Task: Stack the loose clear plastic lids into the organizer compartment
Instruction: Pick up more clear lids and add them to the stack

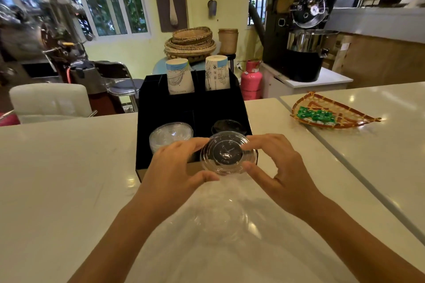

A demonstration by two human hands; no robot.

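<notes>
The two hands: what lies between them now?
In the head view, a clear plastic lid lies between the left hand and right hand, pinched at its rim, over the black organizer's front edge.

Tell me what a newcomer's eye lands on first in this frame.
Dead centre, both hands, left hand and right hand, pinch a clear lid over the front edge of the black organizer. A stack of clear lids fills its front-left compartment, with two paper cup stacks at the back. Off right, a woven tray of green packets sits on the counter.
</notes>
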